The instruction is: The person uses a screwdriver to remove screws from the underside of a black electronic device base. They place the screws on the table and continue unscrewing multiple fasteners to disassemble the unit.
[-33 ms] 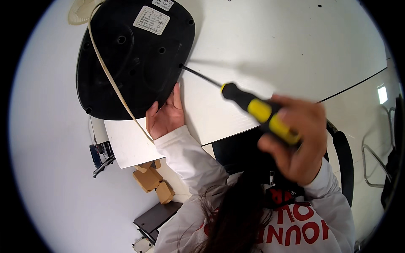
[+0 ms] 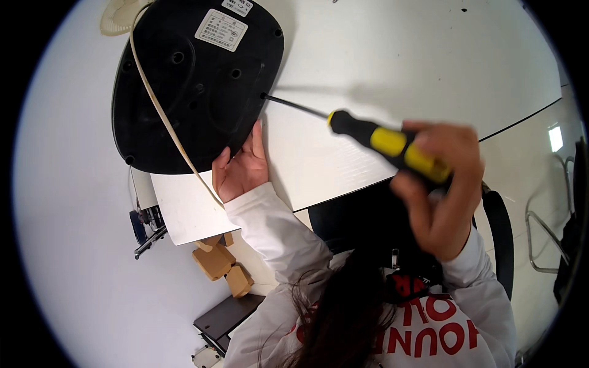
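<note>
A black plastic base [image 2: 153, 122] with recessed screw holes and a white label [image 2: 221, 29] is at the upper left, its underside facing me. My left hand [image 2: 242, 168] grips its lower edge, palm up, with some fingers hidden behind it. My right hand [image 2: 451, 178] is closed on the handle of a screwdriver [image 2: 383, 140], yellow and black, and is slightly blurred. The screwdriver's tip meets a hole at the base's right edge; whether a screw sits there cannot be seen. A cream cord [image 2: 161, 110] runs across the base down past my left wrist.
Under the base lies a white tabletop [image 2: 392, 55], its edge running just in front of me. An off-white ribbed part [image 2: 118, 18] shows at the top left. Cardboard boxes [image 2: 215, 262] and a dark cabinet [image 2: 230, 319] are below, beside the wall. A chair [image 2: 500, 233] is on the right.
My right hand and the screwdriver's handle have shifted slightly right and up, while the tip stays at the same hole. My left hand and the base have barely moved.
</note>
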The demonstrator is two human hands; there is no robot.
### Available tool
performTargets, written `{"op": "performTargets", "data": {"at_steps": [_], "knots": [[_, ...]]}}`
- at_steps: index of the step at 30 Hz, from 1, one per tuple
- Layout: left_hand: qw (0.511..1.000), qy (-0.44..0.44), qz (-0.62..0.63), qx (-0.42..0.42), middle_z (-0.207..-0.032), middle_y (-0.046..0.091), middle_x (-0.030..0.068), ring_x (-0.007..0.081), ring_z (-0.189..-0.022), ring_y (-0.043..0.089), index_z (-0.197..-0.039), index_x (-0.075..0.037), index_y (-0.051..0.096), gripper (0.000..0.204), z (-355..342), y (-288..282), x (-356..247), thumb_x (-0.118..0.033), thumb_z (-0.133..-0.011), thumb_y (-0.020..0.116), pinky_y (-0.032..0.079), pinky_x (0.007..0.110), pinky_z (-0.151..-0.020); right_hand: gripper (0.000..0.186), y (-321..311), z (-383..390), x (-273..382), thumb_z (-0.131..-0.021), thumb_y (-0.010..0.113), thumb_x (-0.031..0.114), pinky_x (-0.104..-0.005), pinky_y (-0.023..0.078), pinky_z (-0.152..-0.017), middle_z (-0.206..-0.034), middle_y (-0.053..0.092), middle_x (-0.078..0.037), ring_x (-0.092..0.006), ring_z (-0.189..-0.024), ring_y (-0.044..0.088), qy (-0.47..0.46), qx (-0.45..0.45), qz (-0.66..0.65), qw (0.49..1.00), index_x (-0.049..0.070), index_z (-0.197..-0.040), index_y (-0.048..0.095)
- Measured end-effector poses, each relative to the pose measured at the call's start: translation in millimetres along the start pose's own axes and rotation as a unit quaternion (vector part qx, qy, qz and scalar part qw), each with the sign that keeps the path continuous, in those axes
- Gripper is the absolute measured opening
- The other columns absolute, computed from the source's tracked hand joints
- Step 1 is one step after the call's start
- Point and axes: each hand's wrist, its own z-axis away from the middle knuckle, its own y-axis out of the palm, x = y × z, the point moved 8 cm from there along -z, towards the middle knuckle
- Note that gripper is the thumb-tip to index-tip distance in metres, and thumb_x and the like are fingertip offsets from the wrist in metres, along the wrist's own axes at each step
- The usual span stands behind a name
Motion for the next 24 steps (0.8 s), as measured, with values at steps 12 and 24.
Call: {"op": "performTargets", "data": {"at_steps": [12, 24], "knots": [[0.990, 0.038, -0.135, 0.016, -0.132, 0.040, 0.0218, 0.0390, -0.123, 0.038, -0.128, 0.003, 0.036, 0.051, 9, 30, -5, -0.007, -0.082, 0.056, 0.034, 0.053, -0.103, 0.036, 10, 11, -17, -0.076, 0.072, 0.017, -0.0259, 0.047, -0.055, -0.077, 0.064, -0.012, -0.0226, -0.063, 0.063, 0.147, 0.097, 0.027, 0.984, 0.003, -0.106, 0.059], [0.847, 0.152, -0.507, -0.049, -0.116, 0.052, 0.0114, 0.0179, -0.106, 0.045, -0.129, -0.009, 0.043, 0.049, 30, 39, -52, -0.027, -0.087, 0.059, 0.034, 0.031, -0.091, 0.027, 11, 24, -22, -0.081, 0.065, 0.013, -0.0222, 0.045, -0.059, -0.082, 0.066, -0.012, -0.0145, -0.065, 0.061, 0.176, 0.056, 0.059, 0.981, 0.000, -0.104, 0.063]]}}
